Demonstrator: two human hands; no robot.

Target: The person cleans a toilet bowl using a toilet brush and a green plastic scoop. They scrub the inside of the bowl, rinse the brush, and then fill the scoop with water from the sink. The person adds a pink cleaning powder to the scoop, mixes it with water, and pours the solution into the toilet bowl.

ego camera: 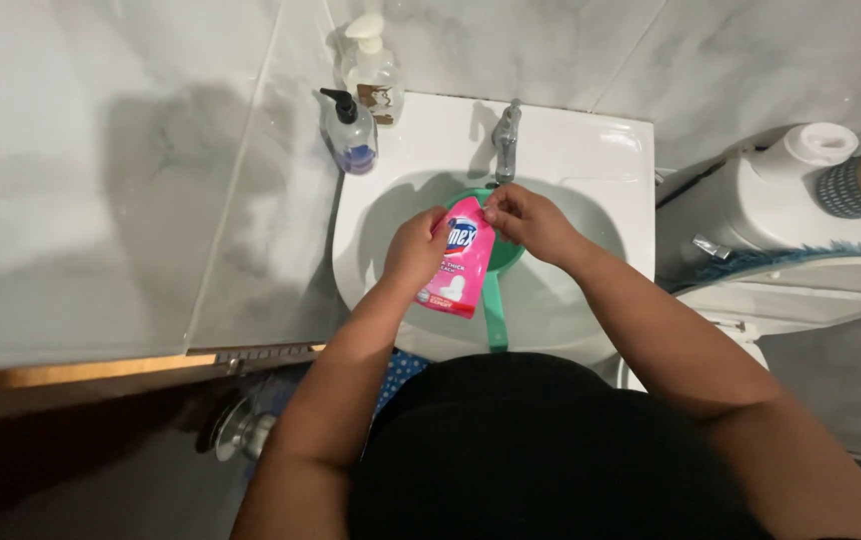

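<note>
Over the white sink (590, 160), a pink pouch (462, 265) held upright above a green scoop (495, 300) with its long handle pointing back toward the body. Left hand (415, 248) closed around the pouch's left side; right hand (528, 220) pinching the pouch's top corner, just below the chrome tap (505, 135). On the sink's back left corner, two pump bottles: one with a black pump (348, 135), one clear with a white pump (372, 65). To the right, a toilet (780, 280) with a paper roll (810, 145) on its tank.
</note>
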